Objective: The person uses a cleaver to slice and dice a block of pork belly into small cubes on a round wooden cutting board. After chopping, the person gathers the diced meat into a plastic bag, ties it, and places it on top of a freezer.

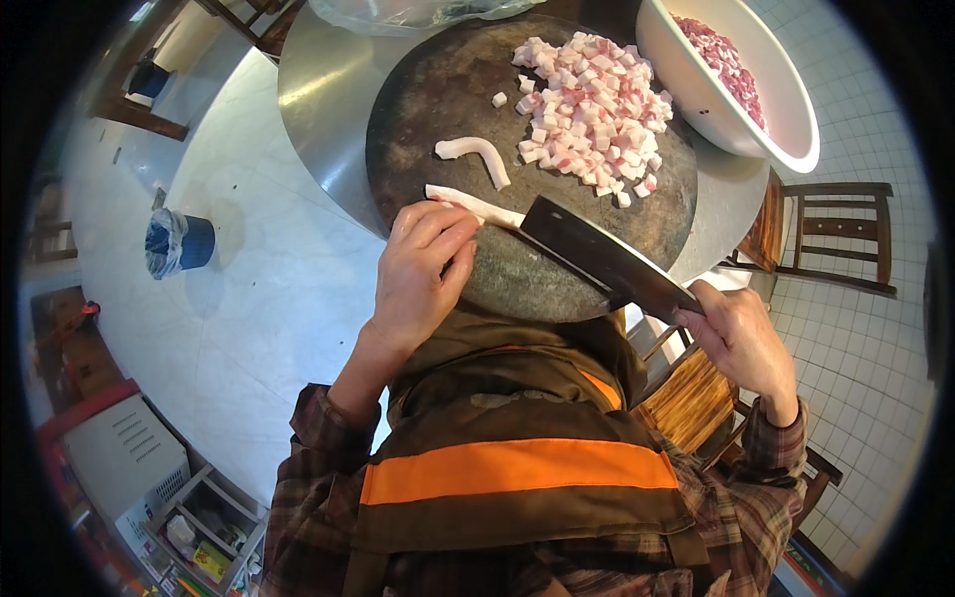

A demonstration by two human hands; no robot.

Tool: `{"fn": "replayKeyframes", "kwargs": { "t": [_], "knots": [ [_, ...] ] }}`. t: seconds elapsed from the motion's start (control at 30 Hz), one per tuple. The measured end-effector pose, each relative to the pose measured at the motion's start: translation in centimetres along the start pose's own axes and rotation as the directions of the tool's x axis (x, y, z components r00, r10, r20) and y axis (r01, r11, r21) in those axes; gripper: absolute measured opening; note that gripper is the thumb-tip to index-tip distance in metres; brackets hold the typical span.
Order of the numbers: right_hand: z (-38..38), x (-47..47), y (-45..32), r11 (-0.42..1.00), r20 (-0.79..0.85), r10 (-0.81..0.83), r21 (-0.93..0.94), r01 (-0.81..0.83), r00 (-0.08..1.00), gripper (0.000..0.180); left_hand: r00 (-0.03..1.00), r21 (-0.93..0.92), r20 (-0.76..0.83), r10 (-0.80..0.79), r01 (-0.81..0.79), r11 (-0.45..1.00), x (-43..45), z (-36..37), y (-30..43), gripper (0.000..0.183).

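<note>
On a dark round chopping board (pixel 440 89), my left hand (pixel 429 261) presses a strip of pale fatty meat (pixel 466 200) with curled fingers. My right hand (pixel 739 336) grips the handle of a cleaver (pixel 597 250), whose blade slants across the board's near part, its far end at the strip's right end. A second, curved strip of fat (pixel 481 153) lies beyond my left hand, apart from the first. Farther back to the right is a heap of pale pink diced fat (pixel 586 112), with a few loose cubes at its left side.
A round metal tabletop (pixel 321 97) carries the board. At the back right a white bowl (pixel 776 89) holds pinkish cut meat (pixel 727 71). A clear plastic bag (pixel 418 15) lies at the back. Wooden chairs (pixel 835 227) stand right; a lined blue bin (pixel 195 241) is on the floor left.
</note>
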State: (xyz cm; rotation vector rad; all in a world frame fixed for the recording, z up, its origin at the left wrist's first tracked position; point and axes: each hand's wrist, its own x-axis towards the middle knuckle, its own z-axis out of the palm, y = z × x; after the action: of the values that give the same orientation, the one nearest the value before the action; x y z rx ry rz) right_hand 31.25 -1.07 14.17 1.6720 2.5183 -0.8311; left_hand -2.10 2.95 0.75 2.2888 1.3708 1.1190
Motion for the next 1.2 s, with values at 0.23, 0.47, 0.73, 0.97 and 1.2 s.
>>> {"fn": "replayKeyframes", "kwargs": {
  "t": [0.23,0.47,0.73,0.97,1.2],
  "knots": [
    [2.2,-1.1,-0.6,0.992,-0.136,0.08,0.111,-0.065,0.987,0.018,0.996,0.028,0.057,-0.076,0.074,0.997,-0.8,-1.8,0.2,0.018],
    [2.5,-0.8,-2.1,0.987,-0.234,0.108,0.14,-0.076,0.966,0.019,0.998,0.046,0.03,0.064,-0.065,0.997,0.4,-1.7,-0.7,0.023],
    [3.6,-0.5,-4.8,0.99,-0.193,-0.029,0.13,0.055,0.981,0.018,0.961,-0.177,0.051,-0.271,0.275,0.945,-2.0,-1.7,1.0,0.024],
    [4.0,0.5,-6.6,0.995,-0.083,-0.088,0.032,0.091,0.993,0.016,0.991,-0.147,-0.003,-0.136,0.135,0.98,-3.3,-1.6,0.1,0.024],
    [3.7,0.8,-7.3,0.991,-0.012,-0.124,-0.047,0.123,0.992,0.016,1.0,0.012,-0.025,0.018,-0.018,1.0,-3.1,-1.1,0.1,0.023]
  ]
}}
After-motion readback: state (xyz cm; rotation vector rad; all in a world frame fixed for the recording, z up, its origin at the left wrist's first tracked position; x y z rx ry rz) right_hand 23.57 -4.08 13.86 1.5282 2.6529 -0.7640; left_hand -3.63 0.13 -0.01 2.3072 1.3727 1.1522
